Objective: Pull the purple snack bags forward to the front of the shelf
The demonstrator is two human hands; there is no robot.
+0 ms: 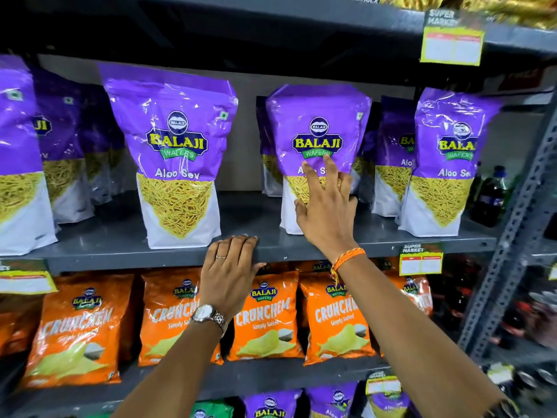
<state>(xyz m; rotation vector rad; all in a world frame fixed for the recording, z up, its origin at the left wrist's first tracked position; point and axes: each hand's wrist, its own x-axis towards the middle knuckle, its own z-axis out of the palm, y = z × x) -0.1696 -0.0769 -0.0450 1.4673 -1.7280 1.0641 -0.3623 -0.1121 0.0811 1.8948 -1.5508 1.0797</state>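
Several purple Aloo Sev snack bags stand upright on a grey metal shelf (271, 245). One bag (177, 140) stands near the front edge, left of centre. My right hand (325, 212), fingers spread, lies flat against the lower front of the middle bag (319, 125) without gripping it. That bag sits a little behind the front edge. Another bag (446, 164) stands at the right, and a bag (18, 164) is cut off at the left. More purple bags stand further back behind them. My left hand (232, 267) rests on the shelf's front lip, holding nothing.
Orange Crunchem bags (265, 315) fill the shelf below. Yellow price tags (452, 43) hang from the shelf edges. A perforated grey upright (518, 224) frames the right side, with dark bottles (491, 197) beyond it. More purple bags sit on the lowest shelf.
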